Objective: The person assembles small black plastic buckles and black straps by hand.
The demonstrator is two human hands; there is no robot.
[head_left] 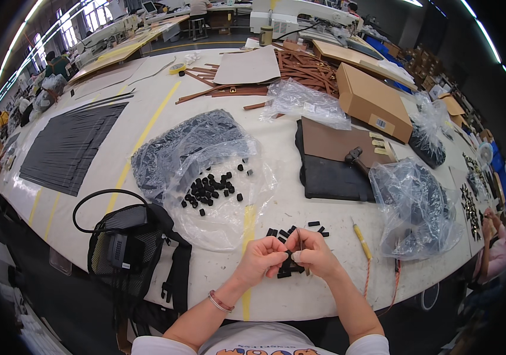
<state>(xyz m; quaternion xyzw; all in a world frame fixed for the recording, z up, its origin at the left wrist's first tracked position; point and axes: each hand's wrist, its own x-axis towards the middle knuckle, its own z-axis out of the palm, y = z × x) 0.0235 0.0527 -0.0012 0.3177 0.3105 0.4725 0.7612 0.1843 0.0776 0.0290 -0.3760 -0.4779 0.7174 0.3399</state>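
Observation:
Just in front of me, my left hand (261, 259) and my right hand (318, 255) meet, their fingertips pinched on a small black piece (289, 254). Its exact shape is mostly hidden by the fingers. A thin, slender thing stands up at the right fingers; I cannot make out what it is. Around and under the hands lie several short black strips (314, 224). Farther off to the left, many small black rolled loops (208, 188) rest in a loose heap on a clear plastic bag (217, 228).
A yellow-handled pen-like tool (361, 238) with an orange cord lies to the right. Beyond it are a bulging plastic bag (419, 207), a hammer (356, 157) on dark sheets and a cardboard box (374, 100). A black mesh bag (129, 251) sits left; brown straps (309, 68) lie at the back.

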